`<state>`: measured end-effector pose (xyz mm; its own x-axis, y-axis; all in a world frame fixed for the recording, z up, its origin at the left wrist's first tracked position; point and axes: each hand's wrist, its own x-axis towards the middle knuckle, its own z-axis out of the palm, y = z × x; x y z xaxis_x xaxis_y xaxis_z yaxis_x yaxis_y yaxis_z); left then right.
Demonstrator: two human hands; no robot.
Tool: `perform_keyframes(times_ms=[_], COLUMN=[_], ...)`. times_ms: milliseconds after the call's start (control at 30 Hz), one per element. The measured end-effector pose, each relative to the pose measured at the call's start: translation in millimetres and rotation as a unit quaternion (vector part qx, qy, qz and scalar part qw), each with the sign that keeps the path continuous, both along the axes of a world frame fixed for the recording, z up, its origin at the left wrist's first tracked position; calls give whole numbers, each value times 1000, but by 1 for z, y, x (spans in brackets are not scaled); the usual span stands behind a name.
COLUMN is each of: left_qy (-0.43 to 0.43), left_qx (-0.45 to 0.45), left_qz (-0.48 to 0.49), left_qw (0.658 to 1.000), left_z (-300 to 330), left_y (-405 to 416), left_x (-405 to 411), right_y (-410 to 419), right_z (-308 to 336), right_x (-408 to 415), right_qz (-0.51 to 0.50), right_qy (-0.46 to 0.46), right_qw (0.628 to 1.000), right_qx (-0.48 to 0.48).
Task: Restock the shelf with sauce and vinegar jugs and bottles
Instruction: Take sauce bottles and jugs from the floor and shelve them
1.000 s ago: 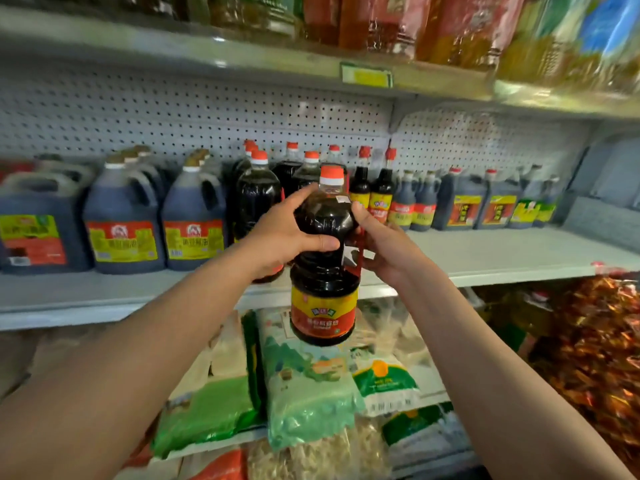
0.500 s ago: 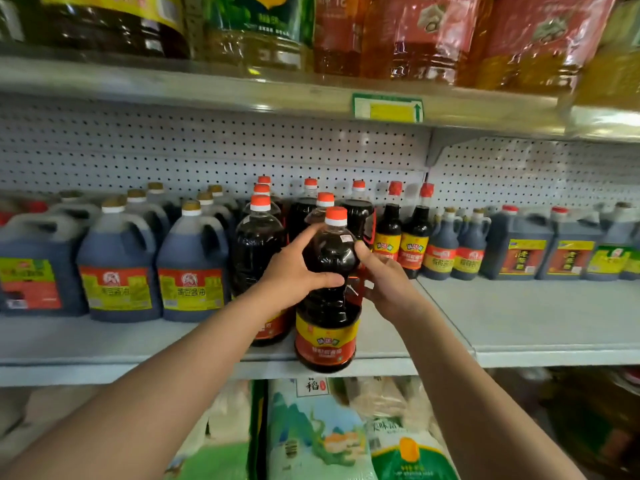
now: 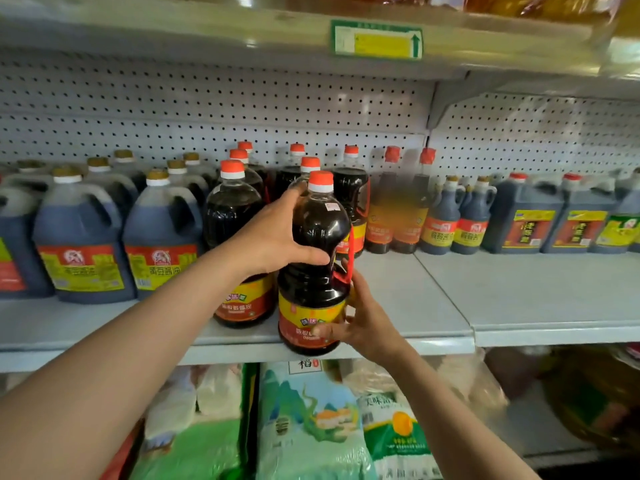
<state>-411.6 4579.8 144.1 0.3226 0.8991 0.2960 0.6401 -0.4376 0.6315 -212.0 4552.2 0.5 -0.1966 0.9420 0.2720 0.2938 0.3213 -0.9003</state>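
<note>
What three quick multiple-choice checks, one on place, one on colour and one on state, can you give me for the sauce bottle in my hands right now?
1. Where is the held bottle?
A. At the front edge of the middle shelf
B. On the top shelf
C. Among the rice bags below

2. What colour is its cap?
A. Gold
B. Orange-red
C. Green

3. How is it held?
A. Left hand only
B. Right hand only
C. Both hands

Answers: 1 A, its base sits at the shelf lip beside a matching bottle. 2 B, like the caps behind it. 3 C, the left hand grips the shoulder and the right hand grips the label end.
</note>
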Motion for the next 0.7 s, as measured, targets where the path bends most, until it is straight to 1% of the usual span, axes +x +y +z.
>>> perform_keyframes(times_ms=[100, 200, 367, 500, 700], left_qy=[25, 51, 125, 191, 233], left_qx=[22, 21, 22, 50, 38], left_qz=[-2, 3, 30, 70, 111], left_qw=[999, 998, 991, 978, 965], left_z=[1, 6, 14, 21, 29], left_y=[1, 6, 19, 28, 47], left_x=[1, 3, 6, 12, 21], right_y=[3, 6, 13, 29, 69], right_z=[-6, -9, -8, -3, 0], right_x=[-5, -2, -2, -3, -3], right_qz=[-36, -34, -33, -42, -43], right_qy=[-7, -15, -9, -21, -48], right_qw=[999, 999, 998, 998, 998], right_qx=[27, 37, 50, 44, 25])
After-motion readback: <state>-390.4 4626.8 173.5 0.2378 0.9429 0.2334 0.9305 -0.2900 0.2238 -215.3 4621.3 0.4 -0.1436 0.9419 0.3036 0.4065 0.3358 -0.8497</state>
